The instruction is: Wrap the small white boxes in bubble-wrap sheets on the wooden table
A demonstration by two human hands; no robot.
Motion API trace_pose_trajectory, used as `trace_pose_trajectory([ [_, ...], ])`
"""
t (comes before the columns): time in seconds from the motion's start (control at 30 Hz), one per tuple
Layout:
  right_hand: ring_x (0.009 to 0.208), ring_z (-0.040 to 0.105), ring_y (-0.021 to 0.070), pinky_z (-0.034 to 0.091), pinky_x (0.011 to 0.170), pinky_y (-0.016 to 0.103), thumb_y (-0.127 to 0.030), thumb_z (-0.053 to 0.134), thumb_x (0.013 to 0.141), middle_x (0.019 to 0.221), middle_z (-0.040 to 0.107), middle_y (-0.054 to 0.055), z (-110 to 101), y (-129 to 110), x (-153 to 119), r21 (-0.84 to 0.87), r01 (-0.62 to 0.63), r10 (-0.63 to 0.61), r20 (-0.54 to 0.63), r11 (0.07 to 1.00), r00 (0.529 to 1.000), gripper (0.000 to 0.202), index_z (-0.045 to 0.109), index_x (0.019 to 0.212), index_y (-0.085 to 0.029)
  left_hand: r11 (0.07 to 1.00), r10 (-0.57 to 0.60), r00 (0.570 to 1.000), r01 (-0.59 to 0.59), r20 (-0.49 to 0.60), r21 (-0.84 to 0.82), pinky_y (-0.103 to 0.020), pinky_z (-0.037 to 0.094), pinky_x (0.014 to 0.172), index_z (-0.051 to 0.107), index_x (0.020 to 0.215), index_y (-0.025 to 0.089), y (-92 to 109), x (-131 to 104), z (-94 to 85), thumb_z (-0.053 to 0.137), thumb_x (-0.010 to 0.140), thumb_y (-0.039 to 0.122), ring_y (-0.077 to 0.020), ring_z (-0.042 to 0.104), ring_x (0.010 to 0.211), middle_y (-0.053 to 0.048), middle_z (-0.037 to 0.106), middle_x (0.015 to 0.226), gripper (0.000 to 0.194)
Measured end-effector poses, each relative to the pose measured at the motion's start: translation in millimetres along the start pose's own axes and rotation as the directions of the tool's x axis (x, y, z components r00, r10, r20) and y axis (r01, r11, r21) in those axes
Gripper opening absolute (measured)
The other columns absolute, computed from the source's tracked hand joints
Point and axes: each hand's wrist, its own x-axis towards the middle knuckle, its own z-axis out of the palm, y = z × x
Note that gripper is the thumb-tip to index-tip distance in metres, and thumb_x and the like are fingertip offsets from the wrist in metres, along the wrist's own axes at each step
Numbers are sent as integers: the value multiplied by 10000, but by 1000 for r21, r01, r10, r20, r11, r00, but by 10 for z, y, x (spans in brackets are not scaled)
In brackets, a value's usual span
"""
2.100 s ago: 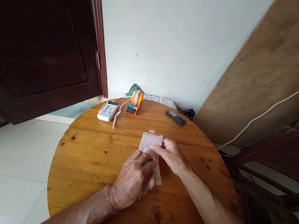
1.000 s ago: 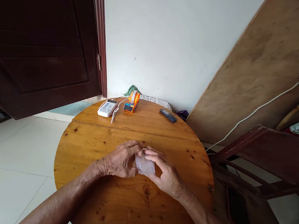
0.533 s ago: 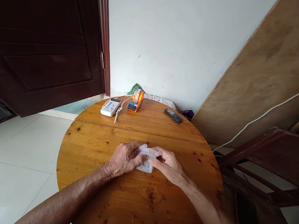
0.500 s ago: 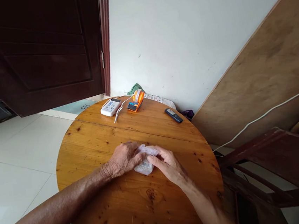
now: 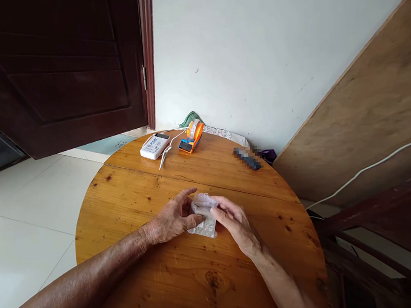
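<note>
Between my hands, low over the round wooden table, is a small flat package (image 5: 204, 227) in crinkled clear plastic, with print showing through its front. What lies inside the wrap I cannot make out. My left hand (image 5: 177, 217) holds the left side, thumb pressed on the front and the index finger stretched out above. At the right, my right hand (image 5: 235, 219) grips the upper edge of the plastic between thumb and fingers. Parts of the fingers of both hands are hidden behind the package.
Toward the back of the table (image 5: 130, 200) lie a white power strip-like box (image 5: 155, 146) with a white cable and an orange tape dispenser (image 5: 192, 137). A dark, blurred object (image 5: 247, 158) lies back right. A dark wooden chair (image 5: 386, 223) stands at right.
The plastic at the package's top has opened up somewhat, and more of its printed front shows. My left index finger has lifted away. The view has shifted slightly.
</note>
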Motion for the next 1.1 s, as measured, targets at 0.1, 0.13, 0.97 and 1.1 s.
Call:
trace_pose_trajectory([
  [0.1, 849, 645, 208, 506, 754, 300, -511, 655, 817, 963, 715, 52, 14, 26, -3, 38, -8, 8, 6, 999, 1000, 462, 643, 1143, -185, 1000, 7, 1000, -7, -16, -21, -315, 456, 778, 321, 1414, 192, -7, 16, 3, 775, 728, 398, -178, 570, 925, -54, 574, 1045, 848],
  [0.13, 824, 643, 204, 507, 733, 298, -511, 652, 814, 943, 715, 53, 19, 42, 0, 32, -5, 5, -5, 999, 1000, 452, 650, 1123, -182, 1000, 6, 1000, -6, -24, -15, -310, 456, 768, 326, 1407, 199, -8, 19, 6, 774, 727, 404, -177, 571, 922, -52, 575, 1046, 840],
  [0.97, 653, 480, 131, 398, 620, 236, -405, 606, 856, 681, 547, -22, 174, 81, 59, -7, 80, -80, -204, 997, 976, 251, 597, 715, -197, 986, 45, 999, -44, -6, 160, -260, 433, 659, 397, 1372, 172, -14, -15, 47, 690, 780, 342, -123, 523, 752, -23, 578, 958, 682],
  [1.1, 683, 512, 143, 423, 640, 246, -393, 573, 869, 717, 580, -7, 190, 15, 28, -48, 81, -88, -182, 996, 979, 223, 598, 747, -208, 982, 44, 999, -40, -21, 183, -244, 426, 636, 411, 1374, 173, -31, 2, 37, 677, 800, 308, -124, 525, 746, -26, 599, 944, 647],
])
